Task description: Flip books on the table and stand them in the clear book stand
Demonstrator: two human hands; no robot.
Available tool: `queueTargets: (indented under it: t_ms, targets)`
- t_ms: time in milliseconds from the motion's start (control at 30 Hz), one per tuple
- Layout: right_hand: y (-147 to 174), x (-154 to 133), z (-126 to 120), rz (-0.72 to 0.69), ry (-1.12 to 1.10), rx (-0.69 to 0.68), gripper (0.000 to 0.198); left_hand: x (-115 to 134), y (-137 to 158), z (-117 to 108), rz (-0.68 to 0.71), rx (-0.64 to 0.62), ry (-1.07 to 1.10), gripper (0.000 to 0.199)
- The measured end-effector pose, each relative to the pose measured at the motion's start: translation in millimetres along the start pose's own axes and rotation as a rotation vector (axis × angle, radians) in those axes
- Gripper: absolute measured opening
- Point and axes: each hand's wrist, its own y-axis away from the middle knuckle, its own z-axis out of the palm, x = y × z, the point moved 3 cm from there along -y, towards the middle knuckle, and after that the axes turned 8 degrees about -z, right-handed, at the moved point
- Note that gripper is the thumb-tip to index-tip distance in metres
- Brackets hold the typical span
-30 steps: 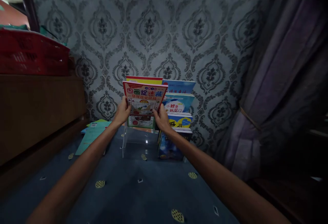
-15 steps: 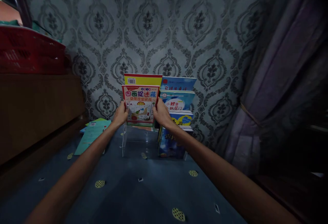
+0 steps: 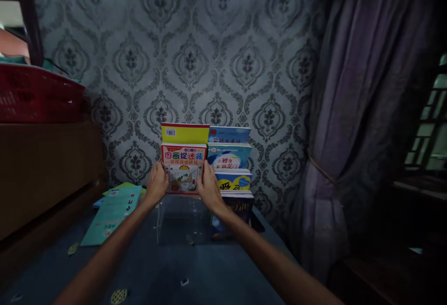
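Observation:
A red-bordered picture book (image 3: 184,171) with Chinese lettering stands upright in a clear acrylic book stand (image 3: 159,223). My left hand (image 3: 158,184) grips its left edge, and my right hand (image 3: 210,187) grips its right edge, thumbs on the front cover. Behind it rises a yellow book (image 3: 192,133) with a barcode. To the right, tiers of the stand hold a blue book (image 3: 230,134), a light-blue book (image 3: 240,155), a yellow-and-blue book (image 3: 240,182) and a dark-blue book (image 3: 237,207), the last partly hidden by my right wrist. The stand's lower left tiers show through bare.
A teal book (image 3: 111,214) lies on other books to the left, on the dark-blue patterned cloth (image 3: 160,267). Beyond stands a brown cabinet (image 3: 49,165) with a red basket (image 3: 38,93) on top. A tied purple curtain (image 3: 324,193) hangs right, before patterned wallpaper (image 3: 190,63).
The camera view has shifted, so the stand and books appear lower and a little further left. Both hands keep hold of the red-bordered picture book, which stays in nearly the same place on the stand.

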Motion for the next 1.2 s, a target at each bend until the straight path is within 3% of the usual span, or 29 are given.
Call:
queueTargets:
  t_ms: [133, 233, 700, 967, 1200]
  targets:
    - [10, 9, 14, 0.179, 0.004, -0.063, 0.065, 3, -5, 1, -0.008, -0.015, -0.039, 0.010]
    - [8, 8, 17, 0.227, 0.033, -0.111, 0.063, 5, -14, 0, -0.034, -0.030, -0.065, 0.016]
    - [9, -7, 27, 0.194, 0.158, -0.125, 0.056, 13, -24, -4, -0.157, -0.049, -0.190, 0.028]
    - [-3, -10, 14, 0.115, 0.223, -0.100, 0.049, 14, -31, -11, -0.137, -0.053, -0.129, 0.021]
    - [-11, -12, 16, 0.161, 0.268, -0.123, 0.045, 13, -38, -10, -0.116, -0.084, -0.117, 0.021]
